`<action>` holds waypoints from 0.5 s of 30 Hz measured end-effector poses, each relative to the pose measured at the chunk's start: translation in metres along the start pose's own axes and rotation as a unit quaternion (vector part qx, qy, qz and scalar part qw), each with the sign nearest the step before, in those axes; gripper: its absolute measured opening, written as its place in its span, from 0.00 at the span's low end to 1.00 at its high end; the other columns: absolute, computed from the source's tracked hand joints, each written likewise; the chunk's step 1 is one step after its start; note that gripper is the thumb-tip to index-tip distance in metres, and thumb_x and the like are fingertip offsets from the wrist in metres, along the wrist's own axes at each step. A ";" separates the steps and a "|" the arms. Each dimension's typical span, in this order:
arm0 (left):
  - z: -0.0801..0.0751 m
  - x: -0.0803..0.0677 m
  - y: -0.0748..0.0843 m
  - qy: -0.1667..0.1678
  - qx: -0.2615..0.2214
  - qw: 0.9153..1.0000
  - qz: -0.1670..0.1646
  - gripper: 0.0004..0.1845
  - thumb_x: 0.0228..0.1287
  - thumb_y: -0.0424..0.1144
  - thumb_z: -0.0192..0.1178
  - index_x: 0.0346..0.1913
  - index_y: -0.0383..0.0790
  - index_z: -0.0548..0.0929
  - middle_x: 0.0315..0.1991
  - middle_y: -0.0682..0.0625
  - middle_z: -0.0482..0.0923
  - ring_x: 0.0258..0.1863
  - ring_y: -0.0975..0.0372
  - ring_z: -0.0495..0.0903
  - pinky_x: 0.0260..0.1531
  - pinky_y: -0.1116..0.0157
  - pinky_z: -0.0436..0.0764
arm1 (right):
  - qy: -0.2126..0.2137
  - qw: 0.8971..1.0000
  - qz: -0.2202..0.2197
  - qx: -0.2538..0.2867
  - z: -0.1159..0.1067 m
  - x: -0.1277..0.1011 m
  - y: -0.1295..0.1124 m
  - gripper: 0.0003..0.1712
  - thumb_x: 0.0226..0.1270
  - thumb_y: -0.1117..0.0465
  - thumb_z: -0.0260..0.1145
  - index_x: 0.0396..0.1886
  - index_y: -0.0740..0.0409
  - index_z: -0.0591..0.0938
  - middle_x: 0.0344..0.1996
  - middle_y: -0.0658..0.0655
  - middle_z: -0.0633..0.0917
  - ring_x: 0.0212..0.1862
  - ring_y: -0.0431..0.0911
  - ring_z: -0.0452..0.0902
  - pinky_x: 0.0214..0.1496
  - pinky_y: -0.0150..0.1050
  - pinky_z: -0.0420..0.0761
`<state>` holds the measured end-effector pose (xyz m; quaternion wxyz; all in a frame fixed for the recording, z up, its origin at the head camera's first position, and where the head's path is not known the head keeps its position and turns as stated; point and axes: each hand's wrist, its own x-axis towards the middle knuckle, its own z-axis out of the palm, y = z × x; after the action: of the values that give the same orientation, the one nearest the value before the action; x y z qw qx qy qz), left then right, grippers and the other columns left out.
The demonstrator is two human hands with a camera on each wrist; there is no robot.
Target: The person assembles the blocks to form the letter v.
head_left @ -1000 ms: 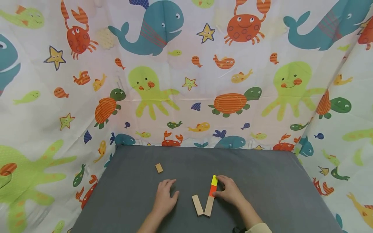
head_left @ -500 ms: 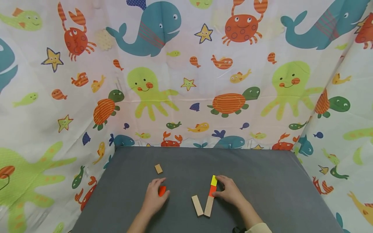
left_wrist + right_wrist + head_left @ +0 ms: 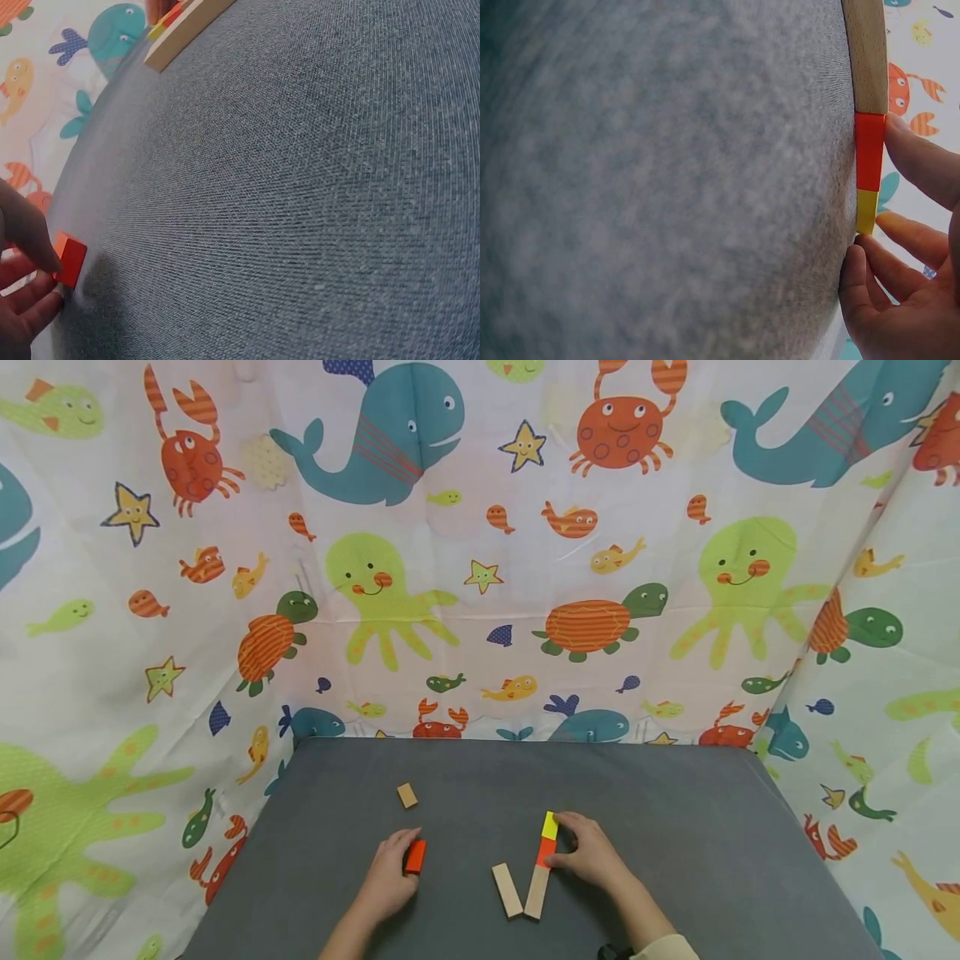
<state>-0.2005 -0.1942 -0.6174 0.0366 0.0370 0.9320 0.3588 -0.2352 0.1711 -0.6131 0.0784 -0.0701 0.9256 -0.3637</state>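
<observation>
My left hand (image 3: pixel 386 875) holds a small red-orange block (image 3: pixel 416 857) on the left of the grey table, thumb on one side and fingers on the other. In the left wrist view the block (image 3: pixel 70 259) sits at the fingertips. My right hand (image 3: pixel 592 852) rests beside a row of blocks; its thumb touches an orange block (image 3: pixel 869 152) and its fingertips touch a yellow block (image 3: pixel 866 211). A plain wooden block (image 3: pixel 537 893) continues that row toward me. Left of it slants a second wooden block (image 3: pixel 507 890), their near ends close together, like a V.
A small plain wooden block (image 3: pixel 407 795) lies farther back, beyond my left hand. The grey table (image 3: pixel 675 802) ends at the back and sides against a curtain (image 3: pixel 465 685) printed with sea animals.
My left hand has moved left and now grips the red-orange block, which it was covering a second ago. The right hand and the row of blocks look unchanged.
</observation>
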 end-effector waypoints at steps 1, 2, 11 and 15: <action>0.000 0.000 0.000 -0.002 0.000 1.000 0.000 0.42 0.43 0.17 0.59 0.70 0.37 0.74 0.67 0.41 0.72 0.64 0.44 0.71 0.60 0.44 0.74 | 0.001 1.000 0.000 -0.001 0.000 0.000 0.000 0.45 0.50 0.51 0.83 0.68 0.57 0.77 0.69 0.63 0.74 0.69 0.64 0.66 0.65 0.61 0.74; 0.000 0.000 0.000 -0.002 0.000 1.000 -0.001 0.42 0.43 0.16 0.58 0.69 0.36 0.74 0.67 0.41 0.72 0.64 0.44 0.71 0.61 0.44 0.73 | 0.001 1.000 0.000 -0.002 0.001 0.000 0.000 0.45 0.50 0.51 0.83 0.68 0.57 0.77 0.69 0.63 0.74 0.69 0.64 0.67 0.65 0.61 0.74; 0.000 -0.002 0.002 0.036 0.003 0.999 -0.034 0.34 0.50 0.26 0.75 0.64 0.35 0.80 0.59 0.40 0.76 0.59 0.44 0.77 0.60 0.43 0.75 | 0.000 1.000 0.003 0.004 0.001 -0.001 0.001 0.44 0.50 0.52 0.83 0.68 0.56 0.77 0.69 0.63 0.74 0.69 0.63 0.67 0.63 0.59 0.76; -0.002 -0.001 0.003 0.044 0.004 0.998 -0.051 0.34 0.48 0.30 0.78 0.63 0.34 0.80 0.56 0.40 0.76 0.50 0.50 0.80 0.52 0.49 0.80 | 0.001 1.000 0.000 0.007 0.001 -0.002 0.000 0.44 0.50 0.52 0.83 0.68 0.57 0.77 0.69 0.64 0.74 0.69 0.63 0.68 0.62 0.58 0.77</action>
<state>-0.1991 -0.1933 -0.6143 0.0141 -0.0263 0.9348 0.3539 -0.2333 0.1712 -0.6136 0.0782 -0.0692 0.9231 -0.3701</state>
